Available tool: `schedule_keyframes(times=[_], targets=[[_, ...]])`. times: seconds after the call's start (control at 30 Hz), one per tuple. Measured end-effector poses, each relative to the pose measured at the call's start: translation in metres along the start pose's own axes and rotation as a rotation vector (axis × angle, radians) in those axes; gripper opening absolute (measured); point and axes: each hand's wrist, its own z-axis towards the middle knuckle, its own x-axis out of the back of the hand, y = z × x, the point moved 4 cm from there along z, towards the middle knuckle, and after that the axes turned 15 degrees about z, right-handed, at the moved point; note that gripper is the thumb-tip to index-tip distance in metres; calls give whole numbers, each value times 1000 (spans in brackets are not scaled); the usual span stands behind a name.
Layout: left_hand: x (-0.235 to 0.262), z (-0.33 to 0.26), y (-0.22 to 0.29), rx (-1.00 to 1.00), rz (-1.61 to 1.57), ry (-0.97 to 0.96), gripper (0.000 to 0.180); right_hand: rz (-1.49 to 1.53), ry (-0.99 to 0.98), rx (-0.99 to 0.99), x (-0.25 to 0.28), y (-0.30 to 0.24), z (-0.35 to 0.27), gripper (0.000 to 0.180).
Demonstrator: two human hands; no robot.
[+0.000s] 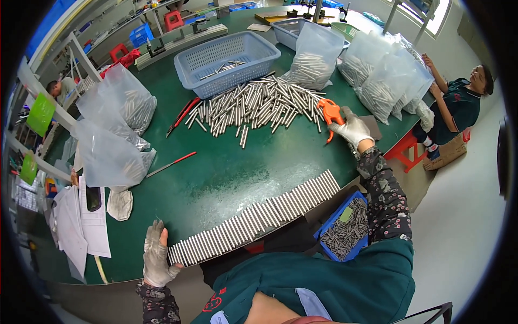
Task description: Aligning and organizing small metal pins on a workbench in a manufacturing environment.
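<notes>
A long row of metal pins (256,218) lies side by side along the table's front edge. At the row's left end is my left hand (157,256) in a worn glove, thumb apart from the fingers, holding nothing and against the last pins. My right hand (353,131), gloved too, is wrapped round an orange air blow gun (331,113) at the right side of the table. The gun is beside the right end of a big loose heap of metal pins (253,105). A few pins lie just in front of the heap.
A blue plastic basket (189,75) stands behind the heap. Bags of pins (110,156) sit left, and more bags (383,81) at the back right. Red-handled pliers (183,116) and a thin red-handled tool (172,163) lie left. A blue bin (325,237) sits below the edge; a person (458,105) sits right.
</notes>
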Motion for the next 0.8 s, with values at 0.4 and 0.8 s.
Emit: schedule_keyframes(times=[0.4, 0.8], targets=[[0, 4, -1, 16, -39, 61, 85, -104, 159, 259, -3, 9, -28, 61], [10, 9, 14, -32, 89, 107, 81, -5, -42, 736, -17, -99, -158, 61]])
